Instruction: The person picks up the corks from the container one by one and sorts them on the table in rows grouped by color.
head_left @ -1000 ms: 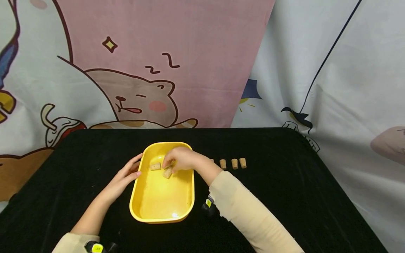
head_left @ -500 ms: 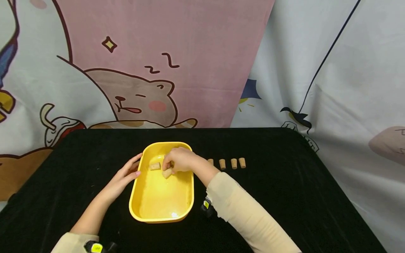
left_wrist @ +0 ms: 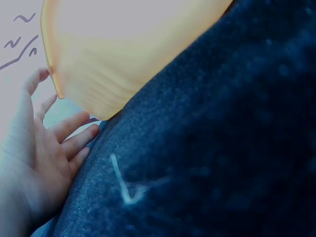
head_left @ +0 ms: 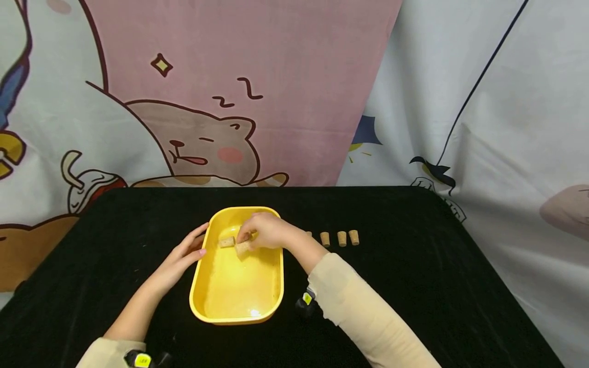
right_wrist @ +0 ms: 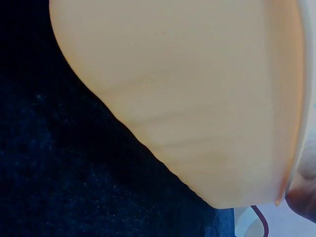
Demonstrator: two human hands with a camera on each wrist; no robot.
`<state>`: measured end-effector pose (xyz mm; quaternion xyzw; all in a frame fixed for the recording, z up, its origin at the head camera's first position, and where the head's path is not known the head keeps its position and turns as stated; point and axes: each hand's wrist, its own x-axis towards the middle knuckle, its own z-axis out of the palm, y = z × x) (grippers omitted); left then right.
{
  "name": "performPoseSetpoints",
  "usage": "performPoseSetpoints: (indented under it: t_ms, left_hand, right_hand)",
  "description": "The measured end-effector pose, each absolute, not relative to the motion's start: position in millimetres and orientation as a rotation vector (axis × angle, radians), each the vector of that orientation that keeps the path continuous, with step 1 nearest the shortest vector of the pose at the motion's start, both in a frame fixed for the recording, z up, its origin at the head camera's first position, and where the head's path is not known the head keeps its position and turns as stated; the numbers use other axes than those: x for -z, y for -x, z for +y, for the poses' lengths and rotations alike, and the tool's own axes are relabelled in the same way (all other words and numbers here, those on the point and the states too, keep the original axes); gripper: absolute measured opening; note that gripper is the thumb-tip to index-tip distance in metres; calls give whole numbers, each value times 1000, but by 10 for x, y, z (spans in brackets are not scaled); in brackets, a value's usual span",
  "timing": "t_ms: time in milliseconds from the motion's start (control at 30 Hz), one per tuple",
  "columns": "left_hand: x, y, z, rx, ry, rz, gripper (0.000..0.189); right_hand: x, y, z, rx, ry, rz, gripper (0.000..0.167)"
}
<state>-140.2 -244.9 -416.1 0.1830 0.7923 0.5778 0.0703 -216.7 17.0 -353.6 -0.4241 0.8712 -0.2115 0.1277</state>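
Observation:
A yellow plastic tub (head_left: 236,296) stands on the black cloth in the head view. My left hand (head_left: 177,258) rests against its left side, thumb at the rim and fingers loosely extended; the left wrist view shows the same hand (left_wrist: 54,153) beside the tub wall (left_wrist: 118,64). Reaching over the right rim, my right hand (head_left: 264,231) pinches a cork stopper (head_left: 242,249) inside the tub. Another cork (head_left: 226,242) lies on the tub floor just left of those fingers. Mostly tub wall (right_wrist: 187,98) fills the right wrist view, with only part of the right hand (right_wrist: 303,192) at its edge.
Several tapered corks (head_left: 342,238) stand in a row on the black tablecloth (head_left: 414,286), right of the tub; my right forearm partly covers the leftmost. A cartoon-printed curtain (head_left: 294,92) hangs behind the table.
The cork at my right fingertips has turned and shifted slightly inside the tub. My left hand and the tub have kept their places.

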Motion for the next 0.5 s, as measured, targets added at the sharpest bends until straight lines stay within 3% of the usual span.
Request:
performPoseSetpoints:
  t_ms: [500]
  left_hand:
    - [4147,1399,-2440,-1751,-553,2370,57]
  right_hand:
    - [3389,2022,374,897,1254,2616,24]
